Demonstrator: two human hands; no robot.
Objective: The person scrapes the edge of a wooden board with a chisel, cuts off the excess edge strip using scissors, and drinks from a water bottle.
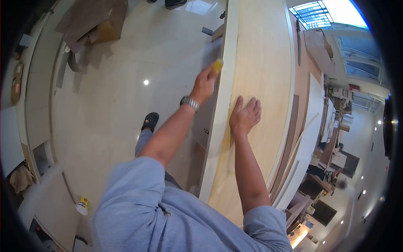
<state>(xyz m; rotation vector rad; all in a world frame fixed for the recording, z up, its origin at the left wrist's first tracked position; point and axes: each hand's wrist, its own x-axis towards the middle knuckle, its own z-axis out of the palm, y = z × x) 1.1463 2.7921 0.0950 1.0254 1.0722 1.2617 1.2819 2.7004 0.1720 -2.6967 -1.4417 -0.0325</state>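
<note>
A long, light wood-faced panel point(260, 54) with a white edge strip point(218, 109) runs up the middle of the head view. My left hand point(205, 84), with a metal-band watch point(189, 102) at its wrist, is closed around a small yellow block-like object point(217, 65) beside that white edge. The object's exact kind is unclear, and part of it is hidden by my fingers. On the panel's wood face rests my right hand point(245, 116), palm down, fingers stretched out, holding nothing.
A brown cardboard box point(111, 25) stands on the shiny tiled floor at upper left. A white and yellow cup-like container point(83, 206) lies at lower left. More boards point(308, 117) lean along the panel's right side. Cabinets point(37, 96) line the far left.
</note>
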